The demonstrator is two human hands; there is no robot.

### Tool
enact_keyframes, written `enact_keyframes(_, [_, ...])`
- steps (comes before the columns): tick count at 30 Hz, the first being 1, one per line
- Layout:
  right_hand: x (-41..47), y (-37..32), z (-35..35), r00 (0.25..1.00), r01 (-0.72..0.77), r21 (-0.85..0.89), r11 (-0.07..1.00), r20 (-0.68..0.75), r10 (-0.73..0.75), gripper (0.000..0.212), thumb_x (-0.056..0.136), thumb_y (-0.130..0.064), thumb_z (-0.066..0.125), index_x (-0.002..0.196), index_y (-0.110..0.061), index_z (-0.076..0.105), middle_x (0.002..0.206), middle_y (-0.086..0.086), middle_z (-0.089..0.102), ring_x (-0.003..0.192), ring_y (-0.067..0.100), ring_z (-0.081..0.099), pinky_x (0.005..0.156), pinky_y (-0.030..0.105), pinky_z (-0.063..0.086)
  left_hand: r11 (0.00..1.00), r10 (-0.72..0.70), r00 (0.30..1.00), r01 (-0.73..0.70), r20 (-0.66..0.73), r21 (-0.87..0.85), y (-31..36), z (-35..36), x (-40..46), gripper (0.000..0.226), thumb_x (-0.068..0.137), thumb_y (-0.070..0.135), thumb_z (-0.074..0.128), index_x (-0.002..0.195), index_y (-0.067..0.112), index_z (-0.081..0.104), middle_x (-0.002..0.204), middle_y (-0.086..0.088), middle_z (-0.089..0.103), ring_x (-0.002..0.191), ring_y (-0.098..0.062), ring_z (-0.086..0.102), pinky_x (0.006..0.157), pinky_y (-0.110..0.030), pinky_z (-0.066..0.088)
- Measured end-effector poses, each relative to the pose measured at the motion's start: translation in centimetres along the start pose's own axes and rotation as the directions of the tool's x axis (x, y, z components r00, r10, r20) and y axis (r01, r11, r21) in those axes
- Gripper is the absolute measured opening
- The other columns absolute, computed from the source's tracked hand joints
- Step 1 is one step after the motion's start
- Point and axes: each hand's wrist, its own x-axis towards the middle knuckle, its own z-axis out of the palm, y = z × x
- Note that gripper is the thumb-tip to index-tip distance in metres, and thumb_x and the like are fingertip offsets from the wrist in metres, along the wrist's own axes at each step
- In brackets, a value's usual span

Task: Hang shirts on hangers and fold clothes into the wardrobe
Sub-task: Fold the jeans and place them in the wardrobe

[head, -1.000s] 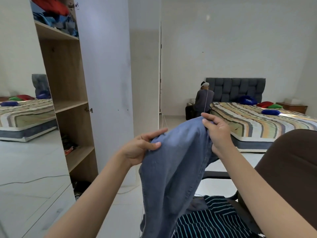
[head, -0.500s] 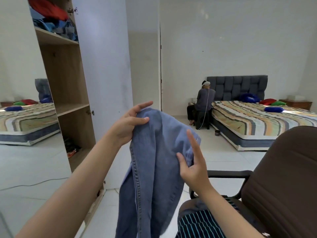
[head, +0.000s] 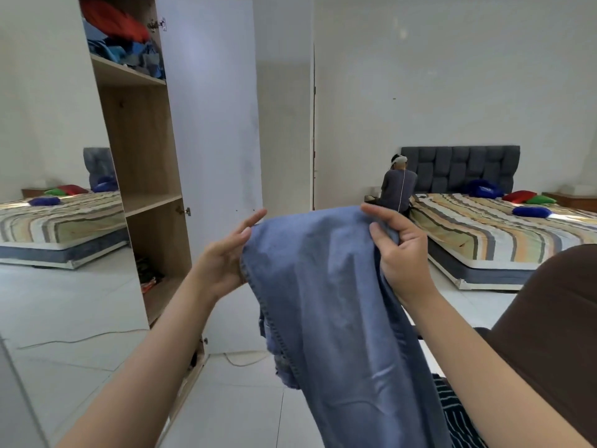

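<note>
I hold up a pair of blue jeans (head: 336, 305) in front of me, its length hanging down toward the floor. My left hand (head: 226, 253) grips the left edge of the top fold, index finger stretched out. My right hand (head: 397, 250) pinches the right corner of that fold. The open wardrobe (head: 142, 163) stands to the left, with wooden shelves and a heap of red and blue clothes (head: 122, 43) on the top shelf. A dark striped garment (head: 458, 418) lies on the chair seat at the lower right.
A brown office chair (head: 555, 324) fills the lower right. The white wardrobe door (head: 213, 124) stands open ahead. A striped bed (head: 497, 234) is at the right, with a person (head: 397, 189) sitting at its near corner. A mirror at the left reflects the bed. A cable (head: 77, 341) crosses the floor.
My right hand has moved up from the jeans' lower side to the top right corner. The fold is now spread wide between both hands, and the view has shifted left.
</note>
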Motion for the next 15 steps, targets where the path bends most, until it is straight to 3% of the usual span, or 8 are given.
enact_keyframes(5, [1.3,-0.1,0.0,0.998,0.018,-0.056,0.998,-0.051,-0.02,0.038,0.091,0.008,0.05,0.097,-0.023,0.069,0.099,-0.009,0.071,0.099,0.005,0.064,0.088,0.019,0.049,0.96,0.157,0.984,-0.131,0.087,-0.248,-5.0,1.7,-1.2,0.079,0.074,0.03,0.076,0.142,0.035,0.037,0.149,-0.009,0.038,0.137,-0.034,0.034,0.107,-0.053,0.032])
enact_keyframes(8, [1.6,-0.1,-0.6,0.996,0.006,-0.114,0.993,-0.09,-0.017,0.032,0.091,0.004,0.051,0.105,-0.019,0.067,0.109,0.0,0.069,0.106,0.011,0.063,0.096,0.029,0.049,0.923,0.214,0.976,-0.185,0.051,-0.337,-7.2,2.9,-1.4,0.072,0.076,0.03,0.074,0.14,0.036,0.04,0.148,-0.008,0.04,0.137,-0.034,0.035,0.112,-0.059,0.021])
enact_keyframes(11, [1.3,-0.2,-1.1,0.993,-0.017,-0.168,0.986,-0.117,-0.003,0.03,0.09,0.002,0.055,0.112,-0.016,0.065,0.113,-0.005,0.066,0.106,0.002,0.061,0.096,0.024,0.049,0.97,0.168,0.986,-0.162,0.017,-0.184,-7.8,4.7,-1.5,0.063,0.07,0.027,0.081,0.128,0.031,0.056,0.137,-0.001,0.054,0.127,-0.027,0.05,0.104,-0.05,0.038])
enact_keyframes(15, [0.8,-0.3,-2.3,0.994,-0.064,-0.166,0.984,-0.096,0.048,0.039,0.08,0.002,0.069,0.117,-0.012,0.062,0.113,-0.009,0.061,0.1,-0.011,0.057,0.085,0.01,0.047,0.993,0.102,0.986,-0.094,-0.132,0.068,-7.8,6.7,-0.5,0.049,0.077,-0.012,0.062,0.112,0.022,0.068,0.107,0.006,0.072,0.099,-0.014,0.067,0.086,-0.028,0.055])
